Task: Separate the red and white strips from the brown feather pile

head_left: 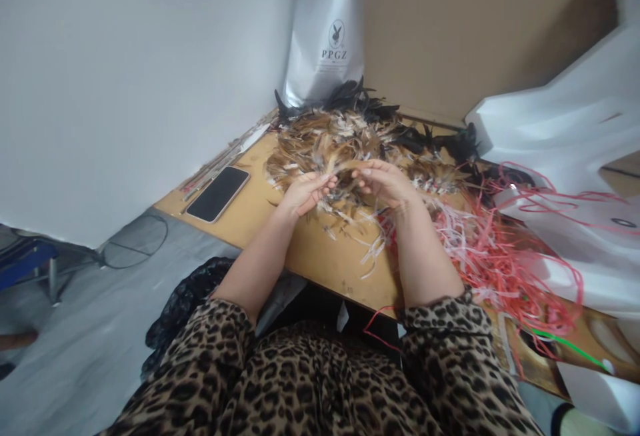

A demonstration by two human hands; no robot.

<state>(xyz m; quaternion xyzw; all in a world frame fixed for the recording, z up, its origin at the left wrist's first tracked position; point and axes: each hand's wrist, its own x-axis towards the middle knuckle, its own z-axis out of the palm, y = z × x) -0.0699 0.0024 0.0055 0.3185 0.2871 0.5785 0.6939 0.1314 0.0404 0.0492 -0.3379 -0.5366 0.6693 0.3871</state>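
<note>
My left hand [311, 192] is closed in a pinch on pale brown feathers [331, 164], their tips pointing up. Just to its right, my right hand [384, 183] also has its fingers closed, with a tan feather [350, 166] stretching from it toward the left hand. Where exactly each quill lies between the fingers is too blurred to make out. Both hands are over the near side of a heap of brown feathers [320, 128] on the wooden table [345, 283]. Behind that heap lie black feathers [345, 99].
A phone [219, 193] lies at the table's left. Tangled red and white strips [505, 263] cover the right side, beside white moulded foam [560, 109]. At the back corner stands a silver bag [327, 36]. A black plastic bag [185, 303] sits below the front edge.
</note>
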